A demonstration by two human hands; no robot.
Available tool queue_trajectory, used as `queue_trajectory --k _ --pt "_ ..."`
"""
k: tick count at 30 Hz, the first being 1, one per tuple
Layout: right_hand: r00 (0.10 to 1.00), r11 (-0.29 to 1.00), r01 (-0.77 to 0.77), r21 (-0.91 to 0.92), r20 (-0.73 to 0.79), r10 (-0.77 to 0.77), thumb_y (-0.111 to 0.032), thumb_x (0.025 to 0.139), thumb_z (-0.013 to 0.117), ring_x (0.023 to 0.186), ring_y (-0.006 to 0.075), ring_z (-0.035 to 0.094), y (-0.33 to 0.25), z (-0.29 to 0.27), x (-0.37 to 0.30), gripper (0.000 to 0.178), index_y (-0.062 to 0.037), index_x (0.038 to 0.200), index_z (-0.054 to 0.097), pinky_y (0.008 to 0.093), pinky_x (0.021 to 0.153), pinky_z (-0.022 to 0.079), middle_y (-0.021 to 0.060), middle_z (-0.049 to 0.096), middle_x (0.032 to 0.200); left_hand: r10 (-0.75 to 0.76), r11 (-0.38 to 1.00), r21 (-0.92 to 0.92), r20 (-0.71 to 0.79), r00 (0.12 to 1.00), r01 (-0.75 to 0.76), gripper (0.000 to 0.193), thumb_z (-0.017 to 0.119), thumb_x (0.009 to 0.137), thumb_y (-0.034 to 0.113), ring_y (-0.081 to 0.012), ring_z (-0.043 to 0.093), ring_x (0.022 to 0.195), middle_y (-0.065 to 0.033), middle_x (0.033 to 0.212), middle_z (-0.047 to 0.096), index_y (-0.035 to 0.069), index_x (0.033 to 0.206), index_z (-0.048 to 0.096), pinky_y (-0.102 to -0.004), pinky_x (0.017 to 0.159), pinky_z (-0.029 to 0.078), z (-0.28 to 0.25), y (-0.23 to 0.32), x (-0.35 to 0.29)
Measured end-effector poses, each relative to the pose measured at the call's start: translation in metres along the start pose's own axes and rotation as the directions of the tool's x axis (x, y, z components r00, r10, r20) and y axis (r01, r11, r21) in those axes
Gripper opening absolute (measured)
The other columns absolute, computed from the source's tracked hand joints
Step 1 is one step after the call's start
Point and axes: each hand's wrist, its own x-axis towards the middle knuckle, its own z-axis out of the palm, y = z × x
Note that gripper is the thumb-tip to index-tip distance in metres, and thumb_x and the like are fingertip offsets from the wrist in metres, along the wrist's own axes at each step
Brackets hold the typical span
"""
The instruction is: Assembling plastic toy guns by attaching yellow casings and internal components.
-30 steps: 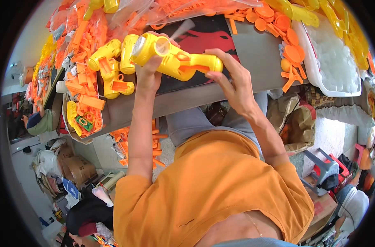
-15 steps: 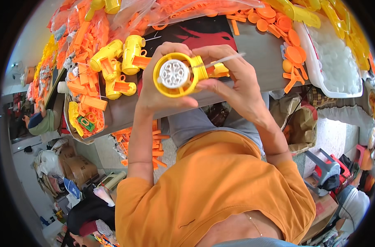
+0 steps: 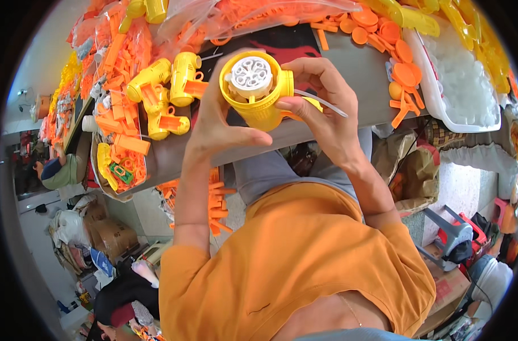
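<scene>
Above the table's near edge I hold a yellow toy bubble-gun body (image 3: 262, 115), its round open end tilted up toward me. A white bubble wheel (image 3: 251, 74) with looped openings sits inside the rim. My left hand (image 3: 209, 129) is curled around the left of the body, thumb stretched along the near side, its fingers partly hidden behind. With thumb and fingers, my right hand (image 3: 334, 116) grips the short collar at the right side. A thin clear tube (image 3: 324, 102) comes out of that collar and bends across the right fingers.
Several similar yellow toy bodies (image 3: 183, 79) lie left on the grey table (image 3: 350, 68). Beside them a bin of orange parts (image 3: 128, 143) stands at the edge. Orange discs and pieces (image 3: 405, 74) and a white tub (image 3: 466, 122) of translucent parts are at right. Paper bags (image 3: 415, 176) stand below.
The toy body has tilted, so its side wall now shows below the rim, and its open end has moved up. The clear tube now points down to the right.
</scene>
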Motion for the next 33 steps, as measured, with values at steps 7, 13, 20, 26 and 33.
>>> queue_trajectory --k 7,13,20,26,33 --pt "0.997 0.995 0.077 -0.057 0.030 -0.075 -0.003 0.077 0.075 0.093 0.0150 0.059 -0.008 -0.006 0.001 0.043 0.0034 0.115 0.057 0.0281 0.085 0.049 0.0069 0.060 0.104 0.046 0.998 0.045 -0.097 0.994 -0.042 0.080 0.087 0.059 0.017 -0.0133 0.059 0.102 -0.0057 0.112 0.059 0.000 0.126 0.046 -0.0289 0.091 0.047 0.008 -0.007 -0.005" --pt "0.992 0.974 0.119 -0.191 -0.008 -0.122 -0.007 0.078 0.072 0.079 0.0224 0.059 0.001 -0.007 0.013 0.031 0.0009 0.106 0.061 0.0297 0.072 0.048 0.0107 0.060 0.088 -0.103 0.991 0.055 -0.302 0.948 0.125 0.066 0.082 0.062 0.012 -0.0108 0.057 0.094 -0.0043 0.104 0.057 0.000 0.118 0.048 -0.0266 0.086 0.048 0.020 -0.008 0.003" --pt "0.986 0.969 0.091 -0.230 -0.114 -0.120 -0.001 0.068 0.079 0.080 0.0163 0.061 0.003 0.004 0.007 0.040 0.0000 0.105 0.063 0.0278 0.074 0.050 0.0081 0.064 0.093 -0.085 0.984 -0.154 0.002 0.996 0.085 0.085 0.083 0.064 0.022 -0.0186 0.054 0.115 -0.0084 0.124 0.054 0.002 0.135 0.040 -0.0365 0.098 0.046 0.003 -0.032 0.002" --pt "0.991 0.886 0.069 -0.459 -0.072 -0.114 -0.003 0.069 0.078 0.095 0.0227 0.061 -0.008 -0.005 0.000 0.054 -0.0041 0.120 0.060 0.0320 0.087 0.049 0.0094 0.063 0.107 -0.179 0.955 -0.242 -0.014 0.984 0.170 0.082 0.081 0.066 0.011 -0.0299 0.054 0.120 -0.0124 0.125 0.055 0.007 0.135 0.038 -0.0453 0.102 0.045 -0.004 -0.046 -0.006" --pt "0.988 0.955 -0.145 -0.260 0.022 0.156 -0.003 0.079 0.071 0.100 0.0215 0.062 0.003 -0.028 -0.026 0.050 -0.0036 0.127 0.056 0.0310 0.090 0.047 0.0120 0.063 0.112 -0.061 0.907 -0.420 -0.076 0.995 0.023 0.079 0.085 0.068 0.018 -0.0330 0.054 0.120 -0.0146 0.121 0.056 0.006 0.131 0.039 -0.0469 0.100 0.048 -0.009 -0.053 -0.004"
